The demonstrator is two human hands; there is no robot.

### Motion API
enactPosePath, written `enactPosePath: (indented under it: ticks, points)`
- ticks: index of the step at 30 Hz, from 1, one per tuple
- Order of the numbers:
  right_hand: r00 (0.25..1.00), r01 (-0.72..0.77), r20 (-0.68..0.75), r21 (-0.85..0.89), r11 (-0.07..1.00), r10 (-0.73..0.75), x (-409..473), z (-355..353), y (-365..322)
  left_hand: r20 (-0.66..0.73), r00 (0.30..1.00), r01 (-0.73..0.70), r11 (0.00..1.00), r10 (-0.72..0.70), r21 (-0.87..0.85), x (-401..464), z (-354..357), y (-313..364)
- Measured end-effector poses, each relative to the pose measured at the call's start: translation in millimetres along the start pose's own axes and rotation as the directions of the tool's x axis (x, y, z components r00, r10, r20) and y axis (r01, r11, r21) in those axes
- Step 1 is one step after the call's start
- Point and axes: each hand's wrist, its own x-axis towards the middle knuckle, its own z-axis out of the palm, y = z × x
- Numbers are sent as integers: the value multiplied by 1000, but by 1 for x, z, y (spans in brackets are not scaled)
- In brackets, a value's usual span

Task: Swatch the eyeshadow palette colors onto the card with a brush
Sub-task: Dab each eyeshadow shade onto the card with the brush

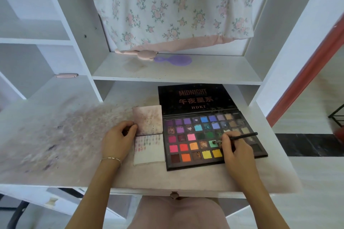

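Loading colour w/ the brush (235,138), I pinch its thin black handle in my right hand (235,149), tip down in the light green pan of the palette (214,138), handle angled up-right so my fingers stay off the other pans. The card (149,151) lies just left of the palette, touching its edge, for a short trip back. My left hand (116,139), fingers curled, holds the card's left edge so it won't slide; a few swatch rows done, bottom still bare.

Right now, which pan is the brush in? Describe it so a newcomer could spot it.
Find the open eyeshadow palette on the white desk. In its fourth row of pans, the brush tip sits on the mint-green pan, the only green among pink, red, orange and brown neighbours.
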Motion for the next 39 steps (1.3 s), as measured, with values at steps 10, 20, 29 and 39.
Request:
enactPosePath:
  ticks: [10,20,29,39]
  points:
    - [999,-38,-11,21,999,39,-2,-2,0,-8,1000,19,1000,-19,-2,-2,1,3]
    - [994,48,86,227,973,-69,-14,31,-36,7,1000,3,1000,-3,-14,-2,-1,4]
    - [942,13,321,242,970,-92,-8,76,-69,4,1000,-11,1000,11,-2,-2,-3,3]
    - [917,1,388,242,970,-97,-2,89,-74,-13,998,-61,998,61,10,0,-1,-1]
